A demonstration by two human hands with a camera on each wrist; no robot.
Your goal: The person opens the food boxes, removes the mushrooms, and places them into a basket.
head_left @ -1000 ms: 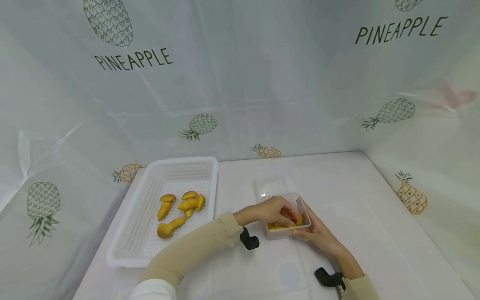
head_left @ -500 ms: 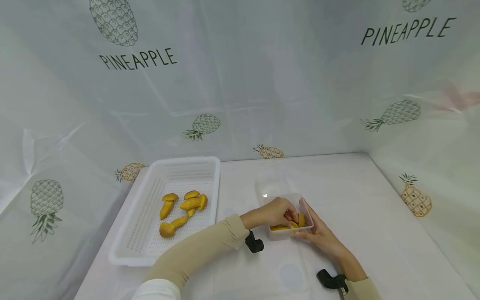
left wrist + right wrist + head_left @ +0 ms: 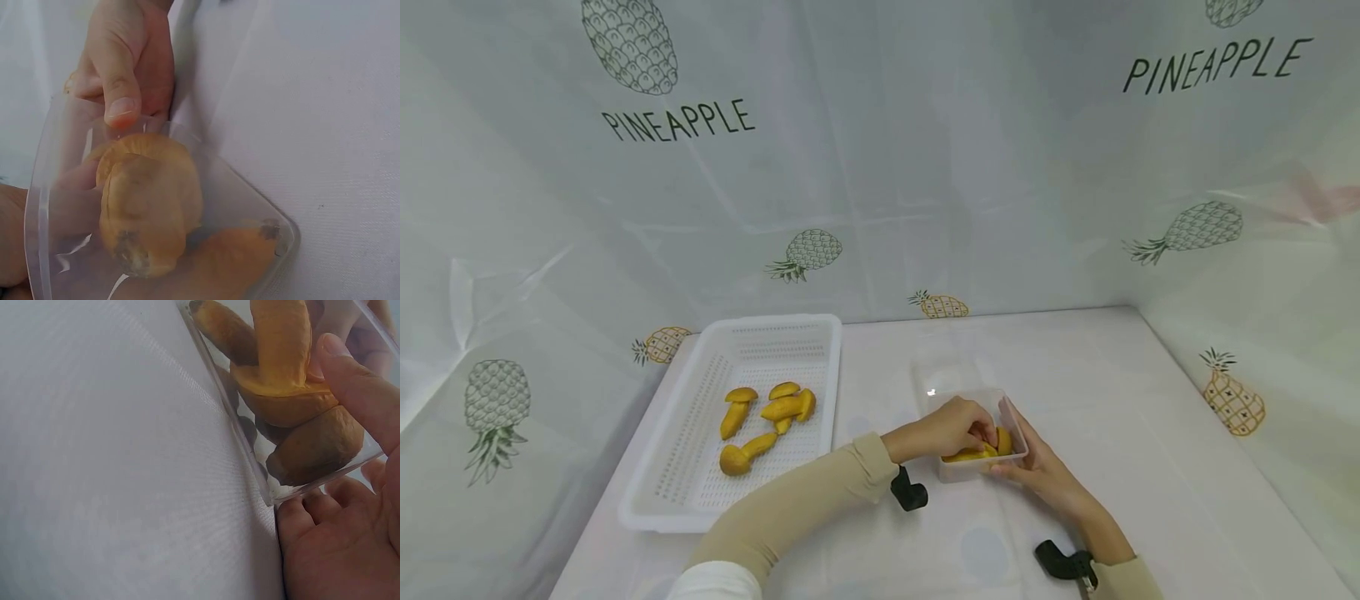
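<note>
A clear plastic box (image 3: 961,473) stands on the table, right of centre, with several yellow-brown mushrooms (image 3: 967,456) in it. My left hand (image 3: 953,427) reaches inside, its fingers curled at one mushroom (image 3: 150,212); through the wall, the right wrist view shows its fingertips against the mushroom's stem (image 3: 281,344). My right hand (image 3: 1047,473) grips the box at its right side. Its thumb (image 3: 359,394) lies on the near wall and the other fingers are round the side wall and corner. The left hand hides part of the box's contents.
Left of the box stands a white perforated basket (image 3: 658,522) holding several more mushrooms (image 3: 747,454). The box's clear lid (image 3: 951,367) lies folded back behind it. White pineapple-print sheeting (image 3: 880,167) rises behind the table.
The head view has shifted slightly, moving everything a little to the right in the picture. Both hands stay at the box, with the left fingers still among the mushrooms.
</note>
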